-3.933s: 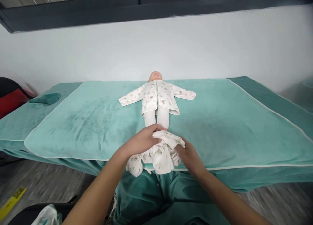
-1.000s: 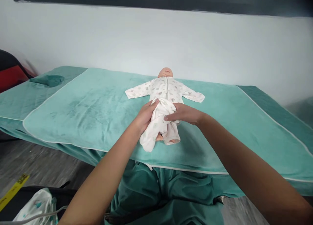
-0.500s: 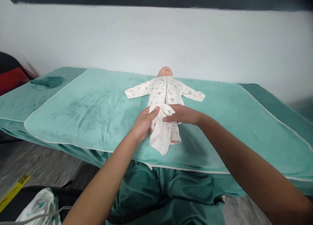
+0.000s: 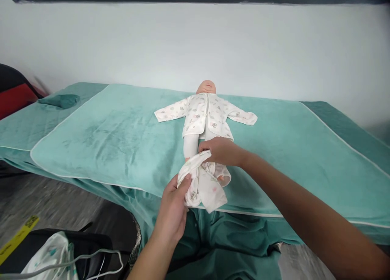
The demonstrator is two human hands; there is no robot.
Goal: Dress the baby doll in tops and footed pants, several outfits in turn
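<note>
A baby doll (image 4: 206,86) lies on its back, head toward the wall, in a white printed long-sleeved jacket (image 4: 195,111) with both sleeves spread. White printed baby pants (image 4: 210,186) are bunched around the doll's lower legs, and one white-covered thigh (image 4: 191,145) shows above them. My left hand (image 4: 175,203) pinches the pants near the foot end, thumb on top. Higher up, my right hand (image 4: 221,151) grips their waistband beside the doll's other leg; its fingertips are partly hidden in the cloth. A bare foot (image 4: 221,177) shows at one leg opening.
The doll lies on a green padded sheet (image 4: 122,138) over a bed against a white wall (image 4: 195,44). At lower left, a black seat (image 4: 94,241) bears a white patterned cloth (image 4: 50,255) and a grey cable (image 4: 91,255). A face hole (image 4: 59,101) is at the bed's left end.
The pants have come down from the doll's hips to its lower legs, uncovering the white thighs. My left hand has moved down toward me with the cloth; my right hand has shifted slightly lower.
</note>
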